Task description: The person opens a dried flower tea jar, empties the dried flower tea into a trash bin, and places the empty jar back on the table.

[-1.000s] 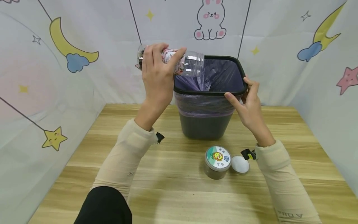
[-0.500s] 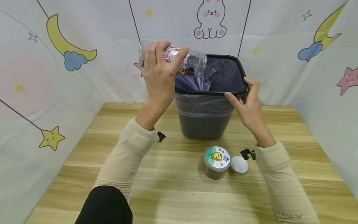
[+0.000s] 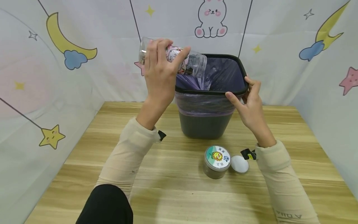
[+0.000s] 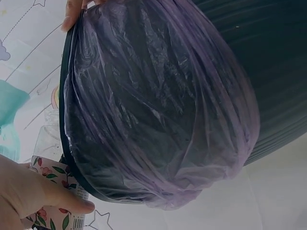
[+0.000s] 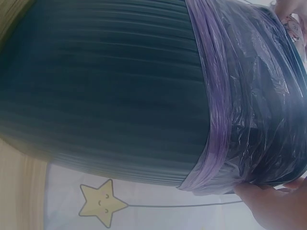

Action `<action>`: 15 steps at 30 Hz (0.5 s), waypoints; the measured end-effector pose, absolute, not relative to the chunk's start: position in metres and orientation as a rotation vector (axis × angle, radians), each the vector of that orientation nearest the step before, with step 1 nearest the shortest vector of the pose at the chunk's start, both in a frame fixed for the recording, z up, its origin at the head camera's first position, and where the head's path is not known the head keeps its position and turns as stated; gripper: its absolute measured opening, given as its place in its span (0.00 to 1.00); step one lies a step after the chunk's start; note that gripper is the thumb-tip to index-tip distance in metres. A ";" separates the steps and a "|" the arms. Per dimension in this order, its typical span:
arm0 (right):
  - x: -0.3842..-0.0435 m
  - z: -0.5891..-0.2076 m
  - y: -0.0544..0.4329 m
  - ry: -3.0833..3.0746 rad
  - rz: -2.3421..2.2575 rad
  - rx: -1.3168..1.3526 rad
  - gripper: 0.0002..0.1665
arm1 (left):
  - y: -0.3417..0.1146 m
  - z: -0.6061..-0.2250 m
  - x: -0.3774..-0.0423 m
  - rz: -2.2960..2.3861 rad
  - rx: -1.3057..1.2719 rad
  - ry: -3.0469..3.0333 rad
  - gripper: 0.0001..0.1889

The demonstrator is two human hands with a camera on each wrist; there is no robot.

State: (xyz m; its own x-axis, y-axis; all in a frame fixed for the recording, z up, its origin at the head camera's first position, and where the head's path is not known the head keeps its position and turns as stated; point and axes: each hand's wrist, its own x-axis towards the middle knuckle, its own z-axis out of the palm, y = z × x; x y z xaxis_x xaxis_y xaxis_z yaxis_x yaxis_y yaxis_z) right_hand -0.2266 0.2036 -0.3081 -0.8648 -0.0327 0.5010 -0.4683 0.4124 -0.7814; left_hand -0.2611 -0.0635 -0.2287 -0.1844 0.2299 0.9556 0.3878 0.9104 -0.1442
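My left hand [image 3: 160,73] grips a clear plastic bottle [image 3: 195,63] with a floral label, tipped mouth-down over the left rim of a dark bin [image 3: 205,124] lined with a purple bag [image 3: 221,74]. Dark bits sit near the bottle's mouth. My right hand [image 3: 249,99] holds the bin's right front rim, thumb on the front edge and fingers over the corner. The left wrist view shows the bag [image 4: 158,105] bulging over the rim and my left hand [image 4: 24,191] on the bottle's label [image 4: 53,213]. The right wrist view shows the bin wall [image 5: 100,96] and my right hand [image 5: 276,206].
On the wooden table [image 3: 173,186] in front of the bin stand a small round jar [image 3: 217,161] with a printed lid and a white cap [image 3: 239,164] beside it. Patterned fabric walls [image 3: 56,77] close in the left, back and right sides.
The bottle has tilted a little further mouth-down over the bin, and dark bits have slid toward its mouth. My right hand keeps its hold on the rim.
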 end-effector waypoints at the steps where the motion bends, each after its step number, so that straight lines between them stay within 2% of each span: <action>1: -0.227 -0.308 0.204 -2.263 1.445 0.427 0.43 | -0.063 -0.228 -0.261 -0.148 -0.463 -1.764 0.25; 15: -0.226 -0.307 0.205 -2.266 1.434 0.425 0.43 | -0.061 -0.228 -0.260 -0.104 -0.449 -1.758 0.25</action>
State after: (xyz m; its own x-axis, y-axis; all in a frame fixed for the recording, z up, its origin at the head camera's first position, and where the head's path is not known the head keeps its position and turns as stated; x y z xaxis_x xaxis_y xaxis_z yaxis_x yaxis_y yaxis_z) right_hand -0.2263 0.2051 -0.3074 -0.8635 -0.0313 0.5033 -0.4682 0.4204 -0.7772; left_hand -0.2602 -0.0611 -0.2281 -0.1683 0.2419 0.9556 0.3532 0.9199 -0.1706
